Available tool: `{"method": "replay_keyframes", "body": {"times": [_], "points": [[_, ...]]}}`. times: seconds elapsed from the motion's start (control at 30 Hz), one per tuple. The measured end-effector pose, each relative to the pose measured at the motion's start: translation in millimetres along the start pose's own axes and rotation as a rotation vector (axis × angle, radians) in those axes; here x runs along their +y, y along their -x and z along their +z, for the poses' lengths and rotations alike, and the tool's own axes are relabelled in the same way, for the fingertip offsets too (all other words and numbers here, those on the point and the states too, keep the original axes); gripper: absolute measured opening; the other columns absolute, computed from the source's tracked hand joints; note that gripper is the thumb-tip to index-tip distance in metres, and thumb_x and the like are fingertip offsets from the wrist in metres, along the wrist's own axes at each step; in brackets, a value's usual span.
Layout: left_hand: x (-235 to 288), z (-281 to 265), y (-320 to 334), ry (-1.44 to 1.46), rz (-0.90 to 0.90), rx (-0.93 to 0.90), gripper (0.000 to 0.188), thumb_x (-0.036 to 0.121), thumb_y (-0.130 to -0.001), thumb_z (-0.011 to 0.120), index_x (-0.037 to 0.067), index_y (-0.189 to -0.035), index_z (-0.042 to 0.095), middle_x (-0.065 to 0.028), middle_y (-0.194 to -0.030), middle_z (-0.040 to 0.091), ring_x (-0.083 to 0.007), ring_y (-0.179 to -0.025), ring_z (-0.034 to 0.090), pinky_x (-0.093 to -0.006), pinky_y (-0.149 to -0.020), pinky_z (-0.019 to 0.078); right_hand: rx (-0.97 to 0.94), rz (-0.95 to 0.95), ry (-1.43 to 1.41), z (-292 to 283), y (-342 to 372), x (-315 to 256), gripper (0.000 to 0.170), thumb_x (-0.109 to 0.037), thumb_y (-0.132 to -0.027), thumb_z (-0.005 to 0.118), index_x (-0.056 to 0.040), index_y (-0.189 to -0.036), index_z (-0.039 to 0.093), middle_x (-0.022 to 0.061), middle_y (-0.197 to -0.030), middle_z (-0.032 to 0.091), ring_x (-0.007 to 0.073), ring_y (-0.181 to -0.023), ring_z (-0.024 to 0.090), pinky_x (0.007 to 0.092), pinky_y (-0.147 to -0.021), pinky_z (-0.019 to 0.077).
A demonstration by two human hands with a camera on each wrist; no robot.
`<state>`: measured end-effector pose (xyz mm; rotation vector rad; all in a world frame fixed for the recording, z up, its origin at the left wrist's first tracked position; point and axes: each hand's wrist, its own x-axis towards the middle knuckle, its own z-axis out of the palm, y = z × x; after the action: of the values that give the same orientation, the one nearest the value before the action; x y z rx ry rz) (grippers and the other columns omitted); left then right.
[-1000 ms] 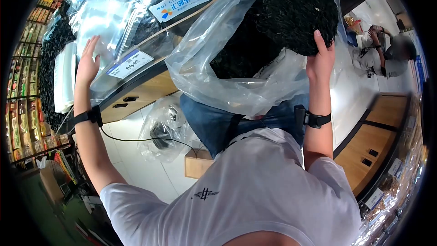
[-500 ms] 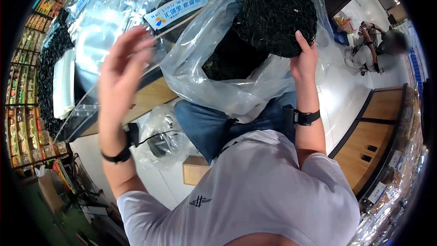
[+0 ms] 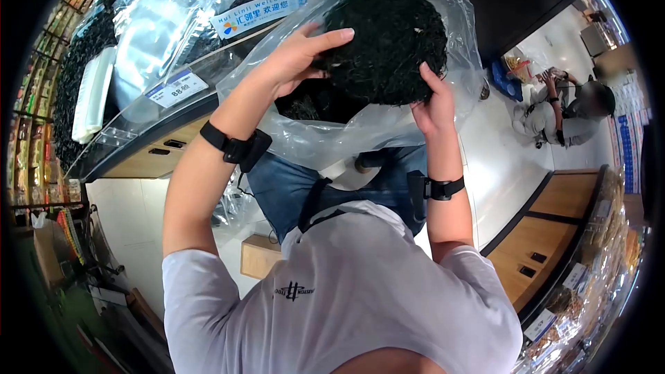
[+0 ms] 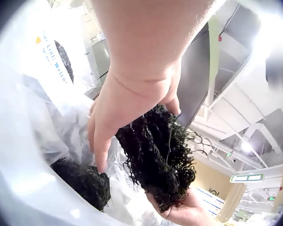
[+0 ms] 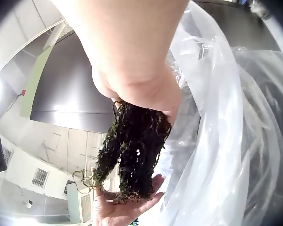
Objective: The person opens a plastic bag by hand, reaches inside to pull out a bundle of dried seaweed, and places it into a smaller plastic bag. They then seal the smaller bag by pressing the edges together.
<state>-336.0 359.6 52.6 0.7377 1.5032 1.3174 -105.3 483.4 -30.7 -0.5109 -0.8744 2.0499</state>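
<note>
A thick, round cake of dark dried seaweed (image 3: pixel 388 41) is held up over a big clear plastic bag (image 3: pixel 298 131). My right hand (image 3: pixel 440 107) grips its lower right edge, thumb on the near face and the other fingers hidden behind. My left hand (image 3: pixel 301 59) is at the left edge, its thumb reaching over the near face. In the left wrist view that hand's fingers (image 4: pixel 101 153) extend downward, a little apart from the cake. More dark seaweed (image 4: pixel 85 183) lies inside the bag. Loose strands stick out from the cake's edge in both wrist views.
At left, a display counter carries clear packages, a label strip (image 3: pixel 260 12) and a price tag (image 3: pixel 176 88). A wooden block (image 3: pixel 260 256) stands on the floor. Wooden cabinets (image 3: pixel 547 242) line the right side, and another person (image 3: pixel 564 111) crouches beyond them.
My left hand has swung right, from over the counter's packages to the left edge of the seaweed cake. My right hand keeps its grip, and the cake appears further left and lower.
</note>
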Motion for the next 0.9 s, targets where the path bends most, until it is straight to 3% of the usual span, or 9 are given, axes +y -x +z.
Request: {"method": "replay_keyframes", "body": {"times": [0.03,0.1,0.27,0.33,0.4,0.57,0.7,0.8,0.9], "points": [[2.9,5.0,1.5,0.039,-0.008,-0.098,0.089,0.046,-0.08,0.082,-0.005,-0.141,0.042,-0.0175,-0.13,0.059,-0.0221,-0.119,0.059,-0.0338,-0.095,0.0514,0.034,-0.005,0.014,-0.1,2.2,2.7,0.036,-0.016,-0.098,0.062,-0.0061,-0.133,0.056,0.0053,-0.118,0.069,0.0183,-0.097,0.069,0.029,-0.071,0.056],[16.1,17.3,11.7,0.092,-0.02,-0.182,0.054,0.032,-0.086,0.078,0.001,-0.126,0.058,-0.0067,-0.11,0.07,-0.0113,-0.099,0.068,-0.0277,-0.087,0.0555,0.023,-0.004,0.006,-7.5,1.8,4.6,0.038,-0.015,-0.098,0.062,-0.0056,-0.134,0.055,0.006,-0.12,0.068,0.0188,-0.1,0.068,0.0305,-0.075,0.0562],[-9.0,16.3,-7.8,0.111,-0.001,-0.201,0.055,0.022,-0.085,0.079,-0.001,-0.129,0.055,-0.0108,-0.117,0.067,-0.0173,-0.105,0.067,-0.0318,-0.092,0.0548,-0.018,-0.038,0.081,-18.9,7.2,9.3,0.044,-0.013,-0.097,0.063,-0.0033,-0.138,0.051,0.0086,-0.128,0.064,0.0212,-0.113,0.064,0.0353,-0.093,0.0533],[-8.8,23.1,-5.3,0.12,0.044,-0.203,0.056,0.02,-0.084,0.08,-0.002,-0.129,0.054,-0.0119,-0.119,0.067,-0.0193,-0.106,0.067,-0.0331,-0.094,0.0542,-0.036,-0.031,0.176,-19.6,4.7,10.2,0.048,-0.011,-0.096,0.064,-0.0016,-0.141,0.049,0.0099,-0.134,0.061,0.0219,-0.122,0.059,0.0372,-0.105,0.0463],[-15.7,24.2,-7.0,0.131,0.153,-0.194,0.059,0.015,-0.083,0.081,-0.004,-0.131,0.052,-0.0136,-0.121,0.065,-0.0223,-0.108,0.065,-0.0355,-0.097,0.0527,-0.039,-0.029,0.215,-18.2,1.4,10.3,0.049,-0.011,-0.096,0.065,-0.0014,-0.141,0.048,0.0098,-0.135,0.06,0.0214,-0.123,0.058,0.0364,-0.106,0.0451],[-34.2,14.7,-12.7,0.167,0.167,-0.112,0.062,0.008,-0.076,0.084,-0.003,-0.129,0.054,-0.0142,-0.118,0.067,-0.0228,-0.107,0.066,-0.0356,-0.095,0.0526,-0.077,0.038,0.349,-9.8,-4.7,-0.2,0.06,-0.01,-0.092,0.071,-0.0018,-0.145,0.042,0.0097,-0.137,0.057,0.0205,-0.126,0.054,0.035,-0.109,0.04],[-43.7,6.2,-15.6,0.099,0.209,-0.039,0.054,0.006,-0.081,0.08,-0.002,-0.128,0.056,-0.0126,-0.117,0.067,-0.0219,-0.106,0.066,-0.0368,-0.093,0.054,-0.123,0.115,0.471,-11.6,-8.9,-10.2,0.062,-0.014,-0.093,0.071,0.0013,-0.145,0.041,0.0104,-0.139,0.056,0.0204,-0.126,0.053,0.0345,-0.11,0.0382],[-42.2,8.7,-6.9,0.068,0.246,0.014,0.064,0.007,-0.077,0.084,-0.005,-0.132,0.052,-0.0149,-0.12,0.066,-0.0233,-0.107,0.066,-0.0362,-0.093,0.0547,-0.077,0.078,0.427,-11.2,-18.4,-8.8,0.062,-0.023,-0.096,0.068,0.0018,-0.146,0.041,0.0109,-0.139,0.056,0.0207,-0.126,0.053,0.0341,-0.111,0.0373],[-40.0,8.0,-2.3,-0.103,0.322,0.038,0.088,0.01,-0.072,0.089,-0.009,-0.141,0.039,-0.0184,-0.128,0.06,-0.0246,-0.11,0.065,-0.0345,-0.095,0.0546,-0.003,-0.04,0.375,3.0,-23.3,-8.1,0.062,-0.031,-0.099,0.064,0.0011,-0.147,0.042,0.0111,-0.139,0.056,0.0206,-0.126,0.054,0.0336,-0.11,0.0375]]}}
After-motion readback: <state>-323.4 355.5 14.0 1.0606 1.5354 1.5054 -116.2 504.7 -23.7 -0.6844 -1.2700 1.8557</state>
